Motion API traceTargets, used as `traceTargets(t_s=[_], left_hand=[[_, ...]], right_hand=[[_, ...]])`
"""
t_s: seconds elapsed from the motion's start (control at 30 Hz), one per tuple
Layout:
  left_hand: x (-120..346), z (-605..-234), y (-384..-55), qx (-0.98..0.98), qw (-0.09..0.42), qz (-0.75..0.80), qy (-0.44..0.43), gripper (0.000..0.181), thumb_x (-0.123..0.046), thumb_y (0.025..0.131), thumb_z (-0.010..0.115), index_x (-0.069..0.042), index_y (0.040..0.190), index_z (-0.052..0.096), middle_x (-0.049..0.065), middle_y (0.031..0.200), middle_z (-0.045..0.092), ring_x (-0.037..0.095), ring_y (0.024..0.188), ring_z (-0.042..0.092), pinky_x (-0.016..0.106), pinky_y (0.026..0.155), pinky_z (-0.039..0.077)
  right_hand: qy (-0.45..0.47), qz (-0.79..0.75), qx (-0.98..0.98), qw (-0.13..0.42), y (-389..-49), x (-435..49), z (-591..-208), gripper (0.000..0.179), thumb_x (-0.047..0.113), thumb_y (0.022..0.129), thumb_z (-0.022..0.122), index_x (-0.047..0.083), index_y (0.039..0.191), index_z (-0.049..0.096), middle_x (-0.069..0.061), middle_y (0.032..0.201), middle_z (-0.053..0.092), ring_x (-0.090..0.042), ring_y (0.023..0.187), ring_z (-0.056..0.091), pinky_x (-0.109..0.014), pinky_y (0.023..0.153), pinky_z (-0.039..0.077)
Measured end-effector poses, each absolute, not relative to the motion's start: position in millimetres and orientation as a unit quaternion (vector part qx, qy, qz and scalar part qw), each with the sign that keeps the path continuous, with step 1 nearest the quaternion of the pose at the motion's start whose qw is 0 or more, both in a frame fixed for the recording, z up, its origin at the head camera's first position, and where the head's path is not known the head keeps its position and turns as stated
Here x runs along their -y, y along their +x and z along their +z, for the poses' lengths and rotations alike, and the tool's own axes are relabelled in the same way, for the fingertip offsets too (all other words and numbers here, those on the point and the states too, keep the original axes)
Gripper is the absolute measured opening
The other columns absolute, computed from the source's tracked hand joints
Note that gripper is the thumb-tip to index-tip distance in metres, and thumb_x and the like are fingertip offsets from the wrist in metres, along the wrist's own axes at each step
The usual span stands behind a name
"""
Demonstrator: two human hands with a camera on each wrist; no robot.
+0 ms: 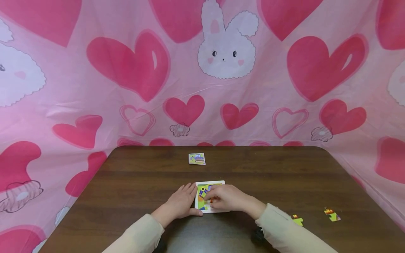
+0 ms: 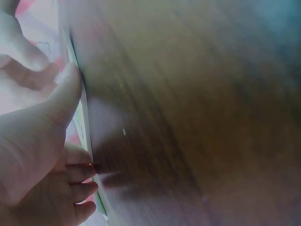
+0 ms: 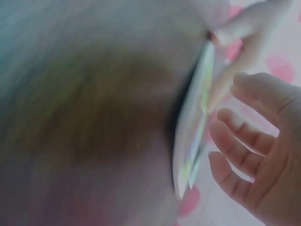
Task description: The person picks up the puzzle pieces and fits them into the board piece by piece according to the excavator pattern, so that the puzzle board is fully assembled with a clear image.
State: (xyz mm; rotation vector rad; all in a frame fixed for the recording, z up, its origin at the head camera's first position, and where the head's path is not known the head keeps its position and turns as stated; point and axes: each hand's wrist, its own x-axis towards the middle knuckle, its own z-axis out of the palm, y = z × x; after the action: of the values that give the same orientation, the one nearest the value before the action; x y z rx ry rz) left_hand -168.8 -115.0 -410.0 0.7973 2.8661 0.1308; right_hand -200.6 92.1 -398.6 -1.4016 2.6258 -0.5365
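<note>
A small square jigsaw puzzle board [image 1: 210, 182] with a white rim lies on the table, a colourful picture in green, blue and orange inside it. Along its left edge my left hand [image 1: 181, 202] rests with straight fingers, and the thumb touches the near left corner. My right hand [image 1: 232, 198] covers the right part of the board, its fingertips over the picture. In the right wrist view the right fingers [image 3: 230, 141] are loosely bent and spread beside the board [image 3: 188, 136], with nothing visible between them. The part of the picture under that hand is hidden.
Two loose jigsaw pieces, one yellow-green [image 1: 297, 220] and one multicoloured [image 1: 332, 214], lie on the right; my right sleeve partly covers the nearer one. A small picture card [image 1: 197, 159] lies toward the far edge of the brown table [image 1: 145, 179]. Behind hangs a pink heart-patterned cloth [image 1: 205, 84].
</note>
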Motion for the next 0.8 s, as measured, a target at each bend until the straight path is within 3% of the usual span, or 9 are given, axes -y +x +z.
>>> traceTargets(t_s=[0.23,0.8], left_hand=[[113,-411,-169,-0.961,0.086,0.035,0.261,0.09,-0.061,0.078,0.059,0.004,0.137,0.038,0.018,0.143,0.034,0.032,0.13,0.031,0.043,0.105,0.025],[113,-411,-169,-0.961,0.083,0.03,0.263,0.089,-0.061,0.078,0.058,0.004,0.136,0.039,0.018,0.142,0.035,0.032,0.13,0.031,0.043,0.105,0.026]], right_hand=[[-0.411,-0.232,-0.879,0.071,-197,-132,-382,0.027,0.017,0.081,0.071,0.011,0.108,0.069,0.002,0.089,0.06,-0.009,0.066,0.051,-0.021,0.056,0.042],[-0.389,-0.283,-0.876,0.037,-177,-242,-393,0.033,0.017,0.081,0.071,0.002,0.108,0.062,0.005,0.085,0.054,-0.004,0.068,0.048,-0.024,0.056,0.044]])
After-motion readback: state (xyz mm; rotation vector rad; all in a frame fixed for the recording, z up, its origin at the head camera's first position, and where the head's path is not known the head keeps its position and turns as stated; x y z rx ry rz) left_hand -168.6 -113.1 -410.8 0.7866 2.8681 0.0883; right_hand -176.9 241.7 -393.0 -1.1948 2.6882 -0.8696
